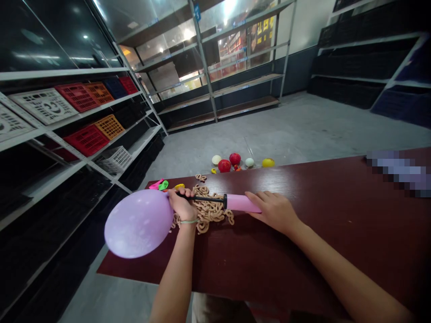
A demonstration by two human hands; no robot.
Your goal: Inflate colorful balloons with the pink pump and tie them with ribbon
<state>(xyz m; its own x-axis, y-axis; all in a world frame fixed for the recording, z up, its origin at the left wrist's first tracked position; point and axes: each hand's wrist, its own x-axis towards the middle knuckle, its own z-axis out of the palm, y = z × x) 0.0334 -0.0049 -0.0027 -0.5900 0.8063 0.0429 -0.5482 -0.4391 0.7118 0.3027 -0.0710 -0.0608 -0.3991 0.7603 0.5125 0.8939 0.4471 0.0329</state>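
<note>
A purple balloon (138, 223), swollen with air, hangs over the table's left end. My left hand (183, 204) is closed where the balloon's neck meets the black end of a hand balloon pump (240, 203). Its black rod stretches out of the pink barrel. Around that barrel's right part wrap the fingers of my right hand (274, 211). The exact join of neck and pump is hidden by my left fingers. Beneath the rod lies a heap of beige, curled, rope-like pieces (212, 211). Flat balloons in pink, green (163, 185) and yellow rest just beyond my left hand.
The dark red-brown table (316, 206) spans the foreground. Several small inflated balloons, one of them red (224, 166), sit on the floor past its far edge. Shelves with plastic crates (89, 140) line the left, and a metal rack (215, 92) stands behind. A blurred-out item lies at right.
</note>
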